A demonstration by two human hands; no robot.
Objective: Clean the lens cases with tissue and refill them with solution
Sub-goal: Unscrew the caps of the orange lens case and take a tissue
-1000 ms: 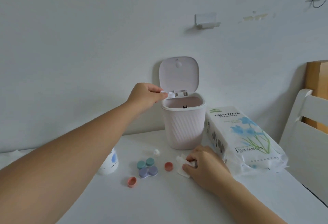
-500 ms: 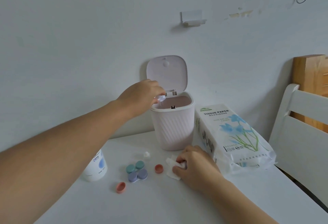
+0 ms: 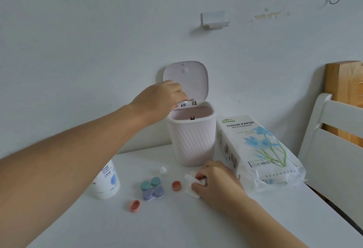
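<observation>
Lens cases (image 3: 152, 187) unmoved mid-tabletop. L hand (image 3: 159, 100) now over bin (image 3: 191, 139) rim, fingers curled, contents unclear. R hand (image 3: 216, 182) still pinching tissue (image 3: 191, 190).

One view only, head-worn, wide-angle. Looks forward and slightly down across the desk (image 3: 176, 228) toward the wall (image 3: 78, 51) at its far edge. Sits close: both forearms enter from the bottom edge, left hand (image 3: 159, 98) high at centre, right hand (image 3: 216, 181) low, right of centre. Desk's right edge and a chair (image 3: 334, 149) fall at frame right. Straight lines bow near the borders.
</observation>
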